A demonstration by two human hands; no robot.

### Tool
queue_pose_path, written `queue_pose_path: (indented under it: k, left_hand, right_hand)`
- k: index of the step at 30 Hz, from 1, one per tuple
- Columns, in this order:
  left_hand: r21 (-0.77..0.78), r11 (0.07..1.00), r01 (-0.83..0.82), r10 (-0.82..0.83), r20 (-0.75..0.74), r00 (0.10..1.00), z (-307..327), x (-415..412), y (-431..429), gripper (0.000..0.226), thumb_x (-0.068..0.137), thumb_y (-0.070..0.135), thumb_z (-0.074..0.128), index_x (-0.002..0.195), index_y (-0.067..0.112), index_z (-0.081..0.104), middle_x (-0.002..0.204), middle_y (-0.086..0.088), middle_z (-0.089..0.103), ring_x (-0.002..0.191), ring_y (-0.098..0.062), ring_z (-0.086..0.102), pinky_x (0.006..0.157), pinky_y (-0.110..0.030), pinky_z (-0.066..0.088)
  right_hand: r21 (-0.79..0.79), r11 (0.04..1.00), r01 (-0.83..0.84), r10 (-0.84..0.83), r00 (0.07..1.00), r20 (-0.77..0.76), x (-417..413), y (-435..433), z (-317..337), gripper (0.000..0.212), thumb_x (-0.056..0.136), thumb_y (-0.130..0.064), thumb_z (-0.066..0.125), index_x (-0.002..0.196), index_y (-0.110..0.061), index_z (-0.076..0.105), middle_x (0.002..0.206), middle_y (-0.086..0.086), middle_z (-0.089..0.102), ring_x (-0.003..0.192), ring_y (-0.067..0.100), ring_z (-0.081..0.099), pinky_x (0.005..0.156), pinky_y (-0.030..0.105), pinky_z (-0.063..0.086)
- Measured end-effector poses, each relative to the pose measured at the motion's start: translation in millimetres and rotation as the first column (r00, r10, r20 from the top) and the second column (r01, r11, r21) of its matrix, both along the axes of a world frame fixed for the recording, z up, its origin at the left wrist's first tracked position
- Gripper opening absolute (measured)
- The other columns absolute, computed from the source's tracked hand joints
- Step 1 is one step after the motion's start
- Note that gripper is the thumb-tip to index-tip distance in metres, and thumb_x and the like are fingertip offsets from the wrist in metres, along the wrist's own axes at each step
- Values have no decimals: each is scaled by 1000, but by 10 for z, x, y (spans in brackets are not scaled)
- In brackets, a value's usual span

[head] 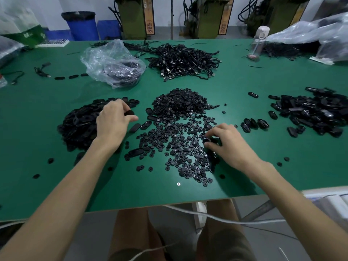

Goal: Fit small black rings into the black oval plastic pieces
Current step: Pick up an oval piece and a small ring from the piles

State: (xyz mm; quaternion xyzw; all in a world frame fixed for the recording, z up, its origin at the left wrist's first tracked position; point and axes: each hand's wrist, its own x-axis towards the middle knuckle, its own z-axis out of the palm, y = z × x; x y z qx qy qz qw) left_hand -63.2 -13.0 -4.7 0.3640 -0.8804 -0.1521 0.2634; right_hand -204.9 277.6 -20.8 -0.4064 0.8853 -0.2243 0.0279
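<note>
A heap of small black rings [178, 104] lies mid-table and spreads toward me in a loose scatter [180, 144]. To its left sits a pile of black oval pieces [79, 125]. My left hand [113, 121] hovers over that pile's right edge and holds one black oval piece [129, 112] between thumb and fingers. My right hand [226, 144] rests on the right side of the scatter, fingers curled and pinching small rings [207, 140]. A second pile of oval pieces [316, 112] lies at the right.
The green table [56, 185] ends near my knees. At the back lie a tangle of black cables [184, 61], a clear plastic bag [113, 63], a water bottle [258, 44] and more bags [320, 32]. Several loose ovals [254, 123] sit right of the rings.
</note>
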Motion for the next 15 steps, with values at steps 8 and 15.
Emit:
queue_pose_path:
  k: [8,15]
  left_hand:
    - [-13,999,-45,46,51,998,-108,250,-237,36,80,24,88,101,7,64,106,-15,64,100,-34,62,81,-49,51]
    - [-54,998,-36,39,55,998,-197,279,-234,26,85,25,85,93,10,65,97,-12,59,96,-33,58,80,-47,49]
  right_hand:
    - [-26,1000,-3,5,999,52,25,-13,-50,21,95,-32,74,111,-20,70,109,-5,51,107,15,42,85,29,34]
    - [-36,999,24,-20,994,111,18,-90,-31,7,94,-23,76,95,-18,70,99,-6,51,102,18,46,79,30,35]
